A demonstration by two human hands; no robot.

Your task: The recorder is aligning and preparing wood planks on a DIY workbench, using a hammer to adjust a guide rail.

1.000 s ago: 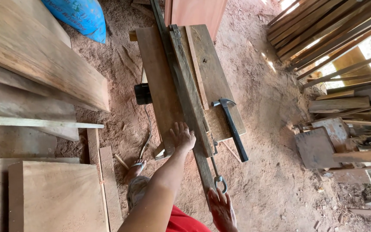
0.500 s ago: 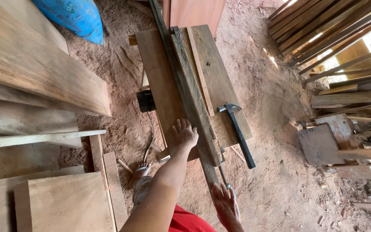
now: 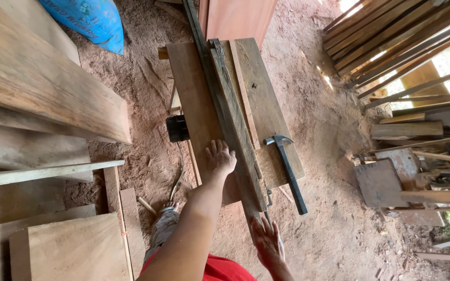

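Long dark plank (image 3: pixel 230 119) lies lengthwise on the wooden table (image 3: pixel 194 104), near end overhanging toward the person; looks heavy, stiff and rough-sawn, so best taken at the near end plus mid-length rather than by one end. Left hand (image 3: pixel 220 158) lies flat, fingers spread, on the table touching the plank's left edge, grip open and holding nothing; right hand (image 3: pixel 267 240) lies open, palm down, at the plank's near tip, not closed around it. Hammer (image 3: pixel 287 169) sits just right of the plank.
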